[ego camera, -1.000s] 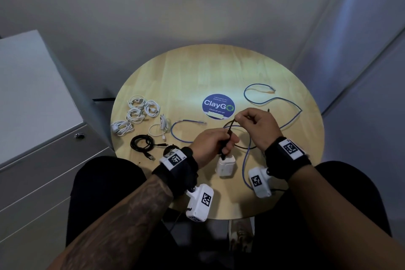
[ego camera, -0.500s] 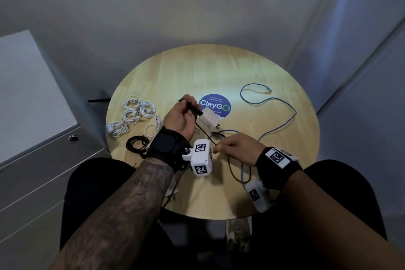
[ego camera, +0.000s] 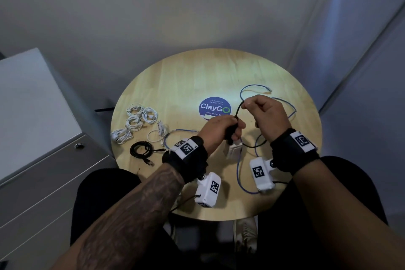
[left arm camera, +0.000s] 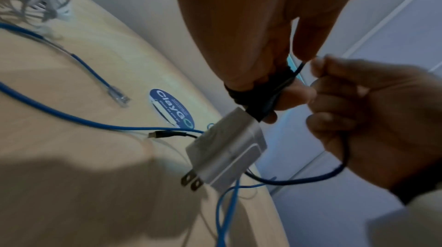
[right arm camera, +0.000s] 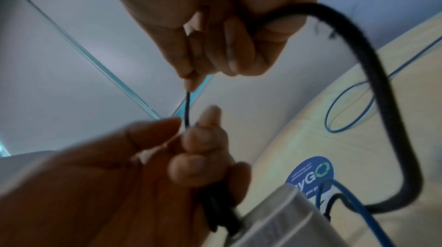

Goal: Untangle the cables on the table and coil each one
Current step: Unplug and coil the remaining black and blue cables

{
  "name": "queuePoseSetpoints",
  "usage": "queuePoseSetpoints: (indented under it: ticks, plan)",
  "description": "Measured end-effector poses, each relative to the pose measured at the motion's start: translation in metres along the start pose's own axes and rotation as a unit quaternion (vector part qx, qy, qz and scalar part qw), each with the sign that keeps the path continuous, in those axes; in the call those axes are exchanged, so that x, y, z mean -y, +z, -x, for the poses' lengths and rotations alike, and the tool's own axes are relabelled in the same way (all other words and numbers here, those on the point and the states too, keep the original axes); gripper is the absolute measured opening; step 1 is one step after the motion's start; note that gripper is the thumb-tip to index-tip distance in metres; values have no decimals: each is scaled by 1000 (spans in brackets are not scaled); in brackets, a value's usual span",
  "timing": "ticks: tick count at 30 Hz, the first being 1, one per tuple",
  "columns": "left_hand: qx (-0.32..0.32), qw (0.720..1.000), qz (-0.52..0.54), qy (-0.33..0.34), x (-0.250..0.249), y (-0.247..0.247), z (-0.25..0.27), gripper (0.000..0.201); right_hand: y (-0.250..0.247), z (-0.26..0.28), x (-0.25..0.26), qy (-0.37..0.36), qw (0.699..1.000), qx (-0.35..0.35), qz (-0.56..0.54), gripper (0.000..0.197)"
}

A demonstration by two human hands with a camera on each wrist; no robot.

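A thin black cable [ego camera: 237, 108] runs up from my left hand [ego camera: 235, 129] to my right hand [ego camera: 246, 103], both raised over the middle of the round wooden table [ego camera: 175, 85]. My left hand grips several folded turns of that cable [left arm camera: 258, 96], and a white plug-in charger [left arm camera: 227, 149] hangs just under its fingers. My right hand [right arm camera: 191, 79] pinches the cable between thumb and forefinger, and a slack loop [right arm camera: 382, 85] trails from it down to the table. A long blue cable [ego camera: 240, 173] lies loose under and around both hands, with one loop at the back right [ego camera: 252, 89].
Several coiled white cables [ego camera: 135, 120] and a coiled black cable [ego camera: 141, 149] lie on the table's left side. A blue round ClayGo sticker [ego camera: 214, 107] marks the middle. A grey cabinet [ego camera: 32, 116] stands to the left. My legs are at the near table edge.
Half a second ago my left hand was up at the left and my right hand low near the front. Now they meet over the middle, the right hand above the left.
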State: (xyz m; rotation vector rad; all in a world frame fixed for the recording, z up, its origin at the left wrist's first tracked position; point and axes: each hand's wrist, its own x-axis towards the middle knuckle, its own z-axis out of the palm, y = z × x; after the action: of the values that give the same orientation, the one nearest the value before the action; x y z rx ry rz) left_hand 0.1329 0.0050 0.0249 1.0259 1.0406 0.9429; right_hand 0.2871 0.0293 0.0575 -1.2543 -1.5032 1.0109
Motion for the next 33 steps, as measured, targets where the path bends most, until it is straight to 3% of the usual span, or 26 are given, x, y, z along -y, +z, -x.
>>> queuePoseSetpoints:
  ticks: [2, 5, 10, 16, 19, 25, 29, 33]
  plan:
    - [39, 999, 25, -10, -11, 7, 4, 31, -2, -4, -8, -19, 999, -18, 28, 16]
    - [59, 987, 145, -30, -28, 8, 6, 32, -4, -11, -21, -18, 997, -13, 77, 14]
    - [-15, 936, 353, 12, -44, -6, -5, 27, 0, -7, -32, 30, 988, 93, 118, 21]
    - [-93, 886, 448, 75, -48, -28, -16, 27, 6, 8, -28, 94, 961, 207, 156, 21]
    - [-146, 891, 416, 106, -47, -37, -26, 27, 11, 13, -24, 72, 957, 238, 152, 19]
    - [-211, 947, 205, 128, -26, -40, -27, 21, -4, 17, 16, 25, 985, 169, 32, 18]
    - [-137, 985, -56, 90, -20, -27, -8, 20, -11, 12, 22, 15, 992, 123, -35, 18]
    - [-38, 983, -182, -4, -24, -17, 7, 38, -9, 4, 14, -40, 997, 61, 20, 18]
